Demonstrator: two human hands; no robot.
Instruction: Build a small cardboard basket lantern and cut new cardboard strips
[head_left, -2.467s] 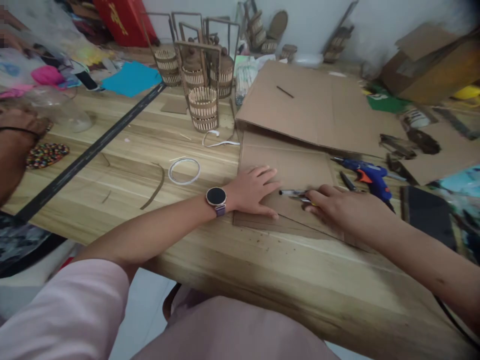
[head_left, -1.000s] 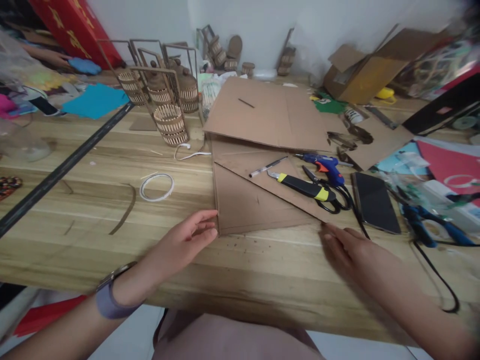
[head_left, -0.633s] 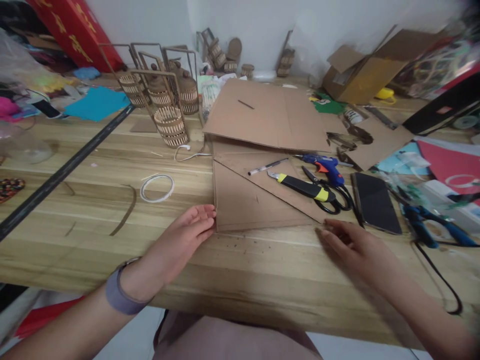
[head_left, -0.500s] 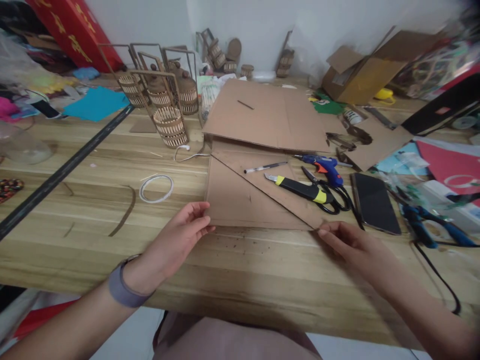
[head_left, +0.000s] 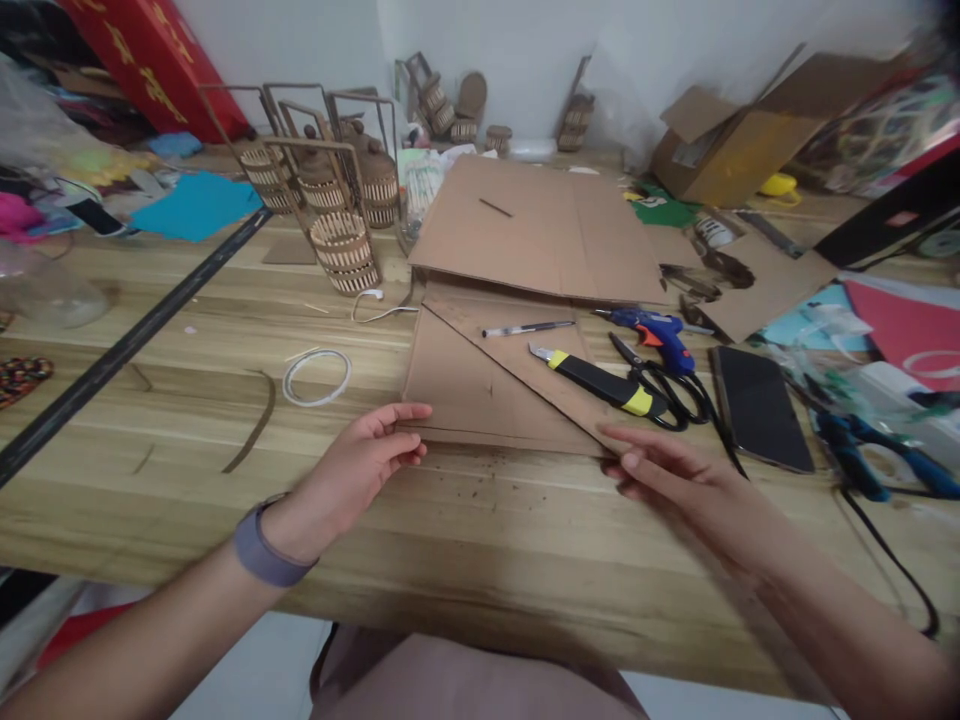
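A flat brown cardboard sheet [head_left: 457, 380] lies in front of me, its near edge slightly off the tabletop. A thin dark line [head_left: 517, 375] crosses it diagonally; whether it is a cut edge or a narrow strip I cannot tell. My left hand [head_left: 375, 445] pinches the sheet's near left corner between thumb and fingers. At the near right corner, where the line ends, my right hand [head_left: 667, 470] grips the cardboard. A pen [head_left: 529, 328] and a yellow-and-black utility knife [head_left: 600, 382] rest on the cardboard, with black scissors [head_left: 671, 395] against the knife's handle.
A larger cardboard sheet [head_left: 540, 230] lies behind. To the right are a blue glue gun [head_left: 660, 335], a phone [head_left: 761, 408] and blue-handled pliers [head_left: 851, 455]. Small slatted baskets [head_left: 345, 255], a white wire ring [head_left: 317, 378] and a long black strip [head_left: 135, 345] occupy the left.
The cardboard sheet has shifted a little left under my hands. My right hand has moved left with its corner, fingers now further over the top. The pen has turned slightly.
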